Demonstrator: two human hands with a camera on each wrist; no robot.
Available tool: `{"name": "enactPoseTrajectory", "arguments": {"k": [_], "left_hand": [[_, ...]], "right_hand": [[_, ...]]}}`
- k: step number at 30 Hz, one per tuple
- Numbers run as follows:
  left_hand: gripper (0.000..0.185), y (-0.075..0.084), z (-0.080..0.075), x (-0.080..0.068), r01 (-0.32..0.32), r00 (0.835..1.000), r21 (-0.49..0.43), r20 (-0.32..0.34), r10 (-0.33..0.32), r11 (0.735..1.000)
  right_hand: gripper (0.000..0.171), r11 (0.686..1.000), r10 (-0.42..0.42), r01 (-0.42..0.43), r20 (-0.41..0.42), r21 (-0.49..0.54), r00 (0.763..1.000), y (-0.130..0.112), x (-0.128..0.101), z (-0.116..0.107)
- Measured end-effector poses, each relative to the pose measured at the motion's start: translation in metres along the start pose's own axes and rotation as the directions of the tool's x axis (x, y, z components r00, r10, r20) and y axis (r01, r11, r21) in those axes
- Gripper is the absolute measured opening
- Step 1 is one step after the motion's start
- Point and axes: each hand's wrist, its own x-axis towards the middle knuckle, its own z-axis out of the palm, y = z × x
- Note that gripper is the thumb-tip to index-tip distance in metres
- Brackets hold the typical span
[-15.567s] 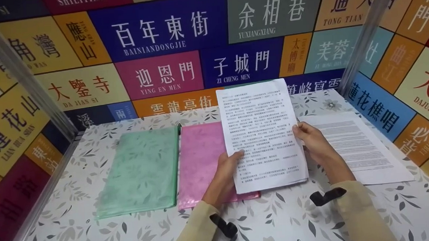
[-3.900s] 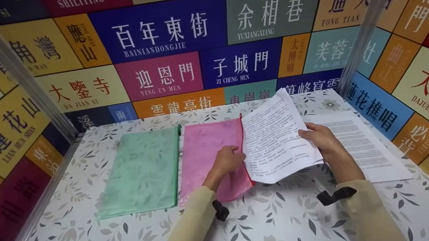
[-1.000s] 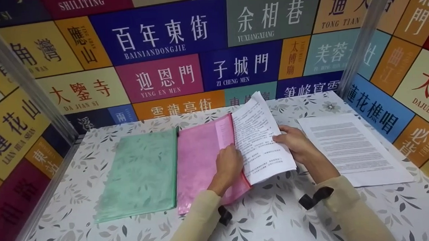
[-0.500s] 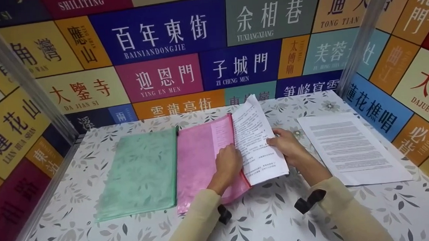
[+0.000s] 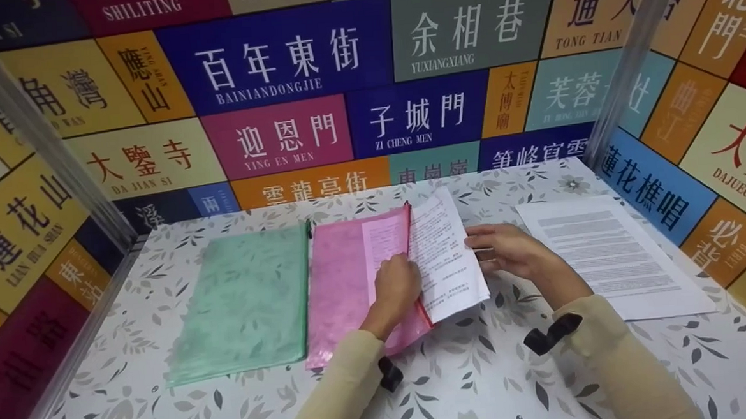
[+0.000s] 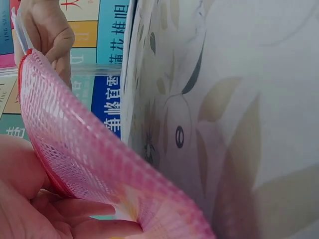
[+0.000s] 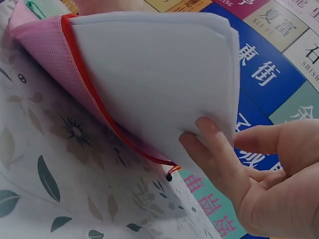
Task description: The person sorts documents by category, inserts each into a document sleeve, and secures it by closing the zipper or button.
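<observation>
My left hand grips the pink mesh zip folder near its red-zippered opening, holding that edge raised off the table. Printed sheets stand partly inside the folder; their left part shows through the pink cover and the rest sticks out to the right. At the sheets' right edge is my right hand, its fingers fairly straight. In the right wrist view, two fingertips touch the white underside of the sheets, and another finger reaches their edge. The left wrist view shows fingers under the folder's mesh.
A green zip folder lies flat to the left of the pink one. Another printed stack lies on the right of the floral-covered table. Sign-covered panels rise behind and at both sides.
Earlier both hands held the sheets above the table. Since then the sheets have moved left into the pink folder, farther in each frame. My right hand's pinch on them has loosened.
</observation>
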Motion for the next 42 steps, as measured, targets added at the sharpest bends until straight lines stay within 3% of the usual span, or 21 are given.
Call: {"name": "enactPoseTrajectory", "arguments": {"k": [8,13,42], "left_hand": [[0.023,0.004,0.0,-0.004,-0.049,0.996,0.044,-0.068,0.051,0.998],[0.024,0.012,-0.003,-0.004,-0.073,0.995,0.051,-0.062,0.076,0.996],[0.024,0.016,-0.006,-0.002,-0.071,0.994,0.023,-0.086,0.073,0.997]], "right_hand": [[0.061,0.999,-0.003,0.003,0.002,0.04,1.0,0.006,0.003,0.002],[0.059,0.996,-0.022,0.021,0.005,0.09,1.0,0.007,0.006,0.011],[0.055,0.994,-0.038,0.04,-0.018,0.098,0.999,0.008,0.019,0.045]]}}
